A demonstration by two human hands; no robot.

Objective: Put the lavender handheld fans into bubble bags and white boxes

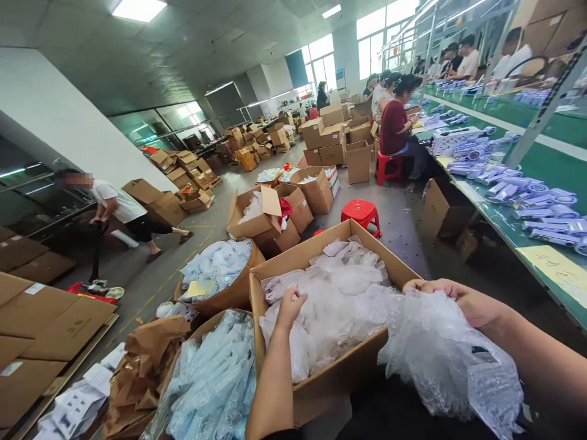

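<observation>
Head view of a workshop: the right hand (454, 298) grasps a bundle of clear plastic (452, 360) at the near right corner of an open carton (348, 370) filled with translucent plastic bags (342, 284). The left hand (290, 307), fingers curled, lies over these contents; whether it holds anything is unclear. Pale-blue wrapped items (213, 382) lie to the left; lilac devices (527, 189) cover part of the green worktop (568, 162) at right. Beyond, a person in dark red (395, 127) sits alongside.

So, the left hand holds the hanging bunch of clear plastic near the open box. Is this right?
The hand is wrong: the head view shows the right hand holding the hanging bunch of clear plastic near the open box.
</observation>
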